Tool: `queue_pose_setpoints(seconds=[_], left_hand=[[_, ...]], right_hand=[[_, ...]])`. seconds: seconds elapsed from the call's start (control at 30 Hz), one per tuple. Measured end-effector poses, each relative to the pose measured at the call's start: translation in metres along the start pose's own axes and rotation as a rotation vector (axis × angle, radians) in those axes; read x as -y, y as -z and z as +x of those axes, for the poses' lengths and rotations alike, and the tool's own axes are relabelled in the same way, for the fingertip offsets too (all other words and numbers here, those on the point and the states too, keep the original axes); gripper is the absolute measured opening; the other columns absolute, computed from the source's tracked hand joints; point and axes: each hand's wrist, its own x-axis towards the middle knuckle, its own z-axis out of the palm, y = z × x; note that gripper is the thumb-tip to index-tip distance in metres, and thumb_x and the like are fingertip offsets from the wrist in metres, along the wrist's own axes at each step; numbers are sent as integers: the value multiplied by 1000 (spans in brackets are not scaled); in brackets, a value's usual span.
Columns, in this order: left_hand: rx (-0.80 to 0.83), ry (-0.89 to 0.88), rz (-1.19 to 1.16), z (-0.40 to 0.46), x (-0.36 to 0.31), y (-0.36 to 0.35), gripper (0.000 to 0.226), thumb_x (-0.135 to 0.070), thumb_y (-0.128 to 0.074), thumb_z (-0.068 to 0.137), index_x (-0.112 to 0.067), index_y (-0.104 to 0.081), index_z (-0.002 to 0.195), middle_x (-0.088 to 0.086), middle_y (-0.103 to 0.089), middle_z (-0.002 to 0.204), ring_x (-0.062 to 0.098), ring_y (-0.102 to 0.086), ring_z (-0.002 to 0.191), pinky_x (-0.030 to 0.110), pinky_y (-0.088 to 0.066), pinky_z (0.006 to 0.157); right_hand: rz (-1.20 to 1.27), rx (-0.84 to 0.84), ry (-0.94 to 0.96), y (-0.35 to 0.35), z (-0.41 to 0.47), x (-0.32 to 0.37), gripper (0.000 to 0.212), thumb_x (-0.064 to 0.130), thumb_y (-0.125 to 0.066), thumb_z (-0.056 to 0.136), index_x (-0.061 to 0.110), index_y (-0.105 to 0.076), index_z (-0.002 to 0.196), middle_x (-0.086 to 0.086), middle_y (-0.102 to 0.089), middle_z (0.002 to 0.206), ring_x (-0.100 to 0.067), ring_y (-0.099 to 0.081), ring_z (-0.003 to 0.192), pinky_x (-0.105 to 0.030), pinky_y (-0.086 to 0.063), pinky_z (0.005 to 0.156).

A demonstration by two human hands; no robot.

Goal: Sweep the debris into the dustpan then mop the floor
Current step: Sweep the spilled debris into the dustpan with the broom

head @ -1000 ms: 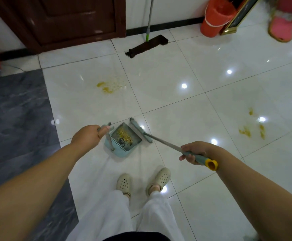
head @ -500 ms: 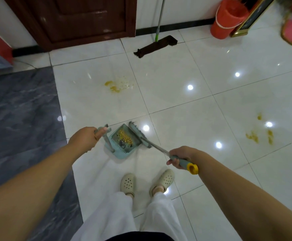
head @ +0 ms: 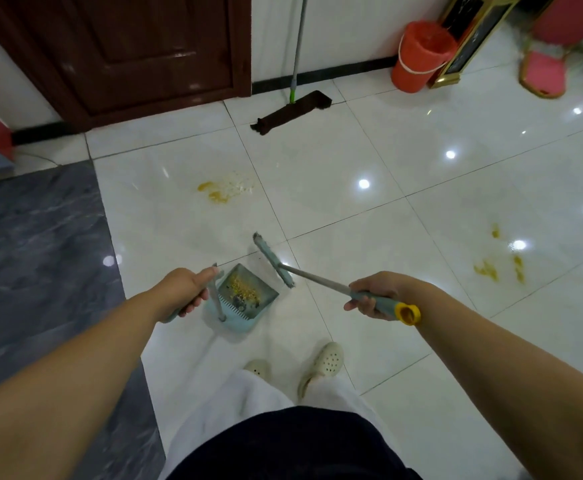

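My left hand (head: 186,292) grips the upright handle of a pale blue dustpan (head: 245,299). The pan holds yellow crumbs and dark dirt. My right hand (head: 376,294) grips the grey handle of a broom near its yellow end cap. The broom's blue head (head: 272,259) hovers just right of the pan's mouth, apart from it. Yellow debris (head: 222,190) stains the white tiles ahead, and more yellow debris (head: 501,265) lies to the right. A mop (head: 292,112) with a dark brown head leans against the far wall.
An orange bucket (head: 420,57) stands by the wall at the back right, beside a gold-framed panel (head: 470,39) and a pink stool (head: 543,74). A dark wooden door (head: 137,46) is at the back left. Grey marble flooring (head: 33,258) runs along the left. My feet in cream clogs (head: 321,367) stand behind the pan.
The broom head has swung away from the dustpan's mouth toward the right and forward. The dustpan has shifted slightly and my right hand has drawn back along with the handle.
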Motion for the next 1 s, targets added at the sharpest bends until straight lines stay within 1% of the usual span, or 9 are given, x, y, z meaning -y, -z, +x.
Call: queue_pose_setpoints(seconds=[0.1, 0.23, 0.3, 0.37, 0.43, 0.57, 0.77, 0.9, 1.0], left_hand=[[-27, -22, -13, 1, -17, -13, 58, -60, -50, 85, -7, -54, 61, 0, -42, 40, 16, -35, 36, 22, -30, 40], [-68, -35, 34, 8, -56, -31, 58, -60, -50, 85, -7, -53, 60, 1, -41, 39, 17, -35, 36, 20, -29, 40], [-81, -46, 54, 14, -82, -41, 59, -60, -51, 84, -7, -54, 60, 2, -42, 41, 17, -35, 36, 21, -30, 40], [-83, -64, 68, 23, -111, -52, 59, -62, -52, 82, -7, -53, 59, 2, -41, 41, 17, -34, 35, 21, -29, 39], [-91, -88, 93, 32, -145, -64, 60, -63, -53, 80, -8, -54, 58, 0, -40, 40, 17, -33, 34, 20, -28, 39], [-101, -157, 153, 52, -219, -93, 58, -63, -53, 80, -8, -56, 61, -1, -41, 39, 15, -34, 33, 19, -29, 39], [-144, -284, 270, 79, -336, -147, 60, -58, -50, 87, -5, -59, 62, 2, -45, 39, 17, -40, 34, 19, -34, 40], [-223, -343, 377, 96, -407, -176, 61, -63, -46, 86, -8, -60, 63, 2, -51, 43, 20, -49, 40, 23, -38, 44], [-238, -366, 388, 111, -455, -192, 62, -66, -45, 84, -9, -60, 64, 2, -51, 44, 21, -49, 42, 23, -39, 44]], right_hand=[[79, -7, 34, 14, -8, 7, 19, 12, -43, 99, -2, -44, 112, -16, -60, 69, -9, -40, 30, -14, -40, 32], [197, -23, 83, 40, -19, 21, 34, 11, -43, 99, -2, -42, 131, -15, -57, 46, -9, -39, 27, -13, -40, 31], [249, -29, 116, 59, -23, 30, 40, 11, -42, 100, -2, -38, 138, -14, -56, 45, -8, -39, 27, -12, -40, 31], [302, -24, 148, 84, -25, 41, 42, 12, -42, 101, -2, -36, 139, -13, -56, 44, -8, -38, 27, -12, -40, 32], [354, -16, 173, 114, -27, 55, 40, 11, -42, 100, -2, -37, 138, -13, -56, 44, -8, -38, 28, -12, -40, 32], [404, 5, 196, 187, -28, 88, 30, 10, -43, 99, -1, -41, 127, -13, -55, 43, -8, -39, 27, -12, -40, 32], [422, -4, 225, 298, -30, 145, 40, 11, -43, 98, -2, -39, 136, -10, -53, 39, -9, -38, 26, -13, -39, 31], [422, -35, 251, 364, -31, 186, 31, 11, -43, 99, -1, -42, 127, -11, -53, 39, -8, -36, 25, -12, -37, 30], [436, -52, 276, 401, -34, 216, 22, 9, -43, 99, 0, -42, 118, -13, -57, 49, -8, -36, 26, -12, -37, 30]])
